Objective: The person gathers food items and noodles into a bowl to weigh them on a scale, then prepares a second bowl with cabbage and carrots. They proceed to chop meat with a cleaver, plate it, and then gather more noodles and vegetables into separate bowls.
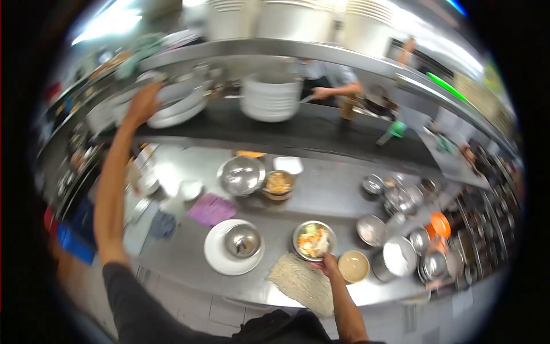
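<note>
My left hand is raised at the upper left, at the rim of white bowls on the dark shelf; its fingers are blurred, and what they hold is unclear. Lower right of centre, my right hand grips the near edge of a metal bowl of chopped vegetables with something white. A beige cloth lies just below that bowl. To the right stands a tan bowl. A white plate bearing a small metal bowl is on the steel counter to the left.
A purple cloth, a large metal bowl and a bowl of yellowish food lie farther back. Metal pots crowd the right. Stacked white bowls stand on the shelf. Beyond it, a person's forearm shows.
</note>
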### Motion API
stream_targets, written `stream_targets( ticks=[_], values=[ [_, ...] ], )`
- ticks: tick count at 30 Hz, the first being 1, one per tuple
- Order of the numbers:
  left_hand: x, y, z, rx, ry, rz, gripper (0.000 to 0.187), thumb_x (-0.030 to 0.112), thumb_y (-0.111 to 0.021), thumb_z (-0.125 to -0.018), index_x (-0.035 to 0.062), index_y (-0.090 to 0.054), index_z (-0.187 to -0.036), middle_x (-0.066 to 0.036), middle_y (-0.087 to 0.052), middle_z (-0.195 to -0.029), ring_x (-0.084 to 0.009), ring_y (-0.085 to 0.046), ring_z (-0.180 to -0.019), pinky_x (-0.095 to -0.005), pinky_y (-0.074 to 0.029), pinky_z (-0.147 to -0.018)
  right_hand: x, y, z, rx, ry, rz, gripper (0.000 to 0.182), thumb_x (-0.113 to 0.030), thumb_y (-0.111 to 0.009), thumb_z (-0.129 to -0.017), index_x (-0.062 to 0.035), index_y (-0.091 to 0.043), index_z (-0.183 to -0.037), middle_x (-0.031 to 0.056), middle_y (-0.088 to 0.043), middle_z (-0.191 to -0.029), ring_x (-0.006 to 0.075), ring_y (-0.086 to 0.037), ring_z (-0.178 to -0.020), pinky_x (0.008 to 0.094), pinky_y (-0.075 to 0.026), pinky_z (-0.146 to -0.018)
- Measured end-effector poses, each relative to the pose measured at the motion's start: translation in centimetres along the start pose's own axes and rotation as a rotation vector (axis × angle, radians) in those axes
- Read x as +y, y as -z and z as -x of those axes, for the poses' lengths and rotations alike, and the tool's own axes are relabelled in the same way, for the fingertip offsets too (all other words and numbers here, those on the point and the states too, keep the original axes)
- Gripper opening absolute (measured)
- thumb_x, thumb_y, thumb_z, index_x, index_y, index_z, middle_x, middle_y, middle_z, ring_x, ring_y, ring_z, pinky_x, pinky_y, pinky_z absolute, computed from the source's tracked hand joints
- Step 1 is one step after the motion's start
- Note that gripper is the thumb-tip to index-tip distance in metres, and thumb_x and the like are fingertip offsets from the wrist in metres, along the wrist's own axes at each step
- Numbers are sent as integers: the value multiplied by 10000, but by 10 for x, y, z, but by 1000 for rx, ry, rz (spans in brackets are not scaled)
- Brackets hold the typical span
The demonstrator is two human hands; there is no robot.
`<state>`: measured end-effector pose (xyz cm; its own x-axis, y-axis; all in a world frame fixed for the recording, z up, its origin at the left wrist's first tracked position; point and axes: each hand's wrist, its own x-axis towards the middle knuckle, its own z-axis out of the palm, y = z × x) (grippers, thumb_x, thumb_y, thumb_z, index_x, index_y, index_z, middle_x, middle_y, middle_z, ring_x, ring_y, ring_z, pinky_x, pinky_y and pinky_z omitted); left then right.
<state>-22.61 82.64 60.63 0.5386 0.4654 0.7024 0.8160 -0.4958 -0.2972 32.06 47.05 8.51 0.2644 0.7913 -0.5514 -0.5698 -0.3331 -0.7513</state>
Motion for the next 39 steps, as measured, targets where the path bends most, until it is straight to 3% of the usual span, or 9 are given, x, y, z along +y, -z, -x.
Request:
stream_targets(
  ticks=[7,11,12,14,16,19,24,35,39],
  values=[
    [13,93,82,249,10,-39,387,40,-664,-836,-2,-550,-1204,-197,-565,-1239,-354,-536,-1164,-388,-412,-992,-14,-13,11,114,39,-64,431,-10,-496,-824,223,-400,-1174,302,-601,-1047,378,-690,-745,424,-635,-567],
    [70,162,189,78,164,-29,396,3,-644,-844,5,-551,-1229,-181,-551,-1290,-341,-473,-1265,-435,-333,-1081,-23,-6,9,215,29,-77,440,-2,-514,-815,218,-388,-1174,283,-606,-1030,379,-688,-751,421,-635,-565],
    [94,179,208,67,12,-5,358,-32,-616,-845,-11,-560,-1198,-212,-540,-1287,-372,-466,-1264,-458,-329,-1078,-33,-7,10,235,47,-91,433,-7,-527,-814,216,-397,-1161,280,-606,-1046,385,-688,-762,425,-636,-578],
    [173,201,201,-31,-173,269,182,13,-587,-808,-10,-548,-985,-199,-594,-993,-377,-579,-954,-494,-411,-942,-56,-7,21,236,105,-74,436,-5,-526,-810,211,-389,-1164,274,-606,-1040,375,-689,-756,422,-634,-567],
    [231,188,196,-122,-147,576,157,81,-627,-715,13,-557,-838,-167,-569,-845,-370,-549,-800,-464,-443,-769,-81,-3,33,198,179,-60,452,-3,-527,-803,178,-379,-1189,258,-608,-1021,349,-689,-736,413,-630,-545],
    [296,117,206,-225,-163,612,273,102,-772,-601,80,-629,-833,-96,-619,-834,-338,-576,-826,-446,-434,-837,-127,-8,53,190,305,-34,554,-20,-530,-790,47,-315,-1295,203,-595,-1028,279,-678,-686,368,-612,-494],
    [417,-48,202,-454,-402,903,253,135,-722,-723,92,-648,-961,-64,-619,-886,-258,-583,-889,-383,-445,-819,-174,-16,75,185,425,-25,431,-16,-533,-776,95,-439,-1182,214,-621,-940,285,-677,-667,368,-615,-497],
    [599,-213,245,-257,-283,845,156,48,-655,-703,97,-662,-851,-28,-604,-768,-215,-587,-796,-404,-448,-930,-151,57,-47,-64,21,186,662,-23,-616,-752,103,-227,-1273,227,-542,-1053,309,-678,-755,422,-629,-569],
    [635,-213,241,-335,-31,756,227,2,-630,-689,103,-689,-883,-53,-655,-916,-252,-589,-1016,-452,-398,-1032,-183,91,-88,-321,-166,317,617,-93,-632,-808,83,-302,-1298,261,-571,-1096,327,-682,-794,403,-628,-602]
  ],
)
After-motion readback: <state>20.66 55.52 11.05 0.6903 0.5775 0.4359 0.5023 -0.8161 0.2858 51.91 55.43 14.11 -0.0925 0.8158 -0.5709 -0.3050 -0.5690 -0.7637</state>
